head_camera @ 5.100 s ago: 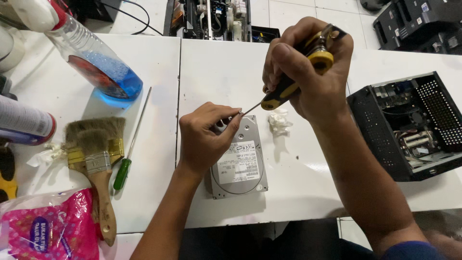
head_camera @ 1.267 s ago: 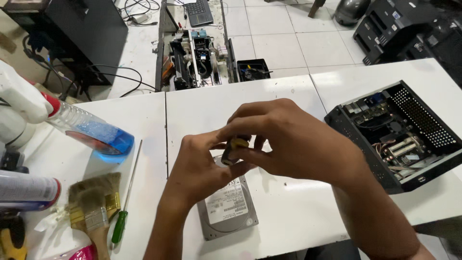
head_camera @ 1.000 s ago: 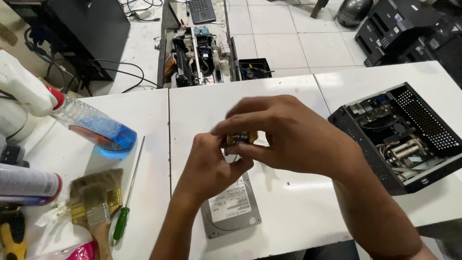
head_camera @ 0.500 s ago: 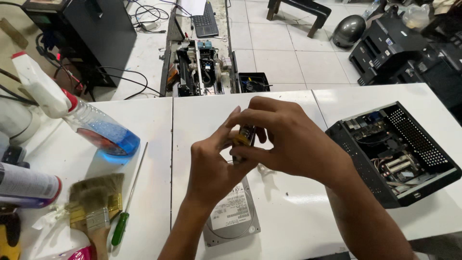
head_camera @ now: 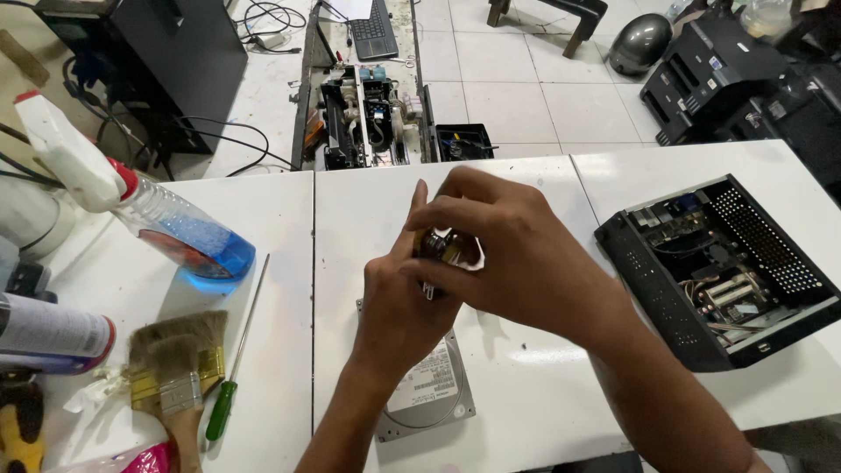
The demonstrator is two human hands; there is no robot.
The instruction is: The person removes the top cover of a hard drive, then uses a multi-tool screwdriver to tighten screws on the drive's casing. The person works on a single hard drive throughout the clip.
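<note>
My two hands meet above the white table, both closed around a yellow-and-black screwdriver [head_camera: 447,247]. Only a bit of its dark handle shows between the fingers, with a short metal end poking out below. My right hand [head_camera: 517,254] wraps over the handle from the right. From below, my left hand [head_camera: 399,307] grips it with the fingers pointing up. A silver hard drive [head_camera: 429,398] lies flat on the table under my left wrist, partly hidden by the forearm.
An open black computer case [head_camera: 718,263] sits at the right. On the left lie a spray bottle with blue liquid [head_camera: 175,232], a green-handled screwdriver [head_camera: 232,368], paint brushes [head_camera: 175,368] and a spray can [head_camera: 48,328]. An opened device [head_camera: 368,114] rests on the floor beyond.
Five seconds ago my right hand drove the screwdriver at the hard drive while the left steadied it. Now both hands are lifted off the drive and closed together on the screwdriver.
</note>
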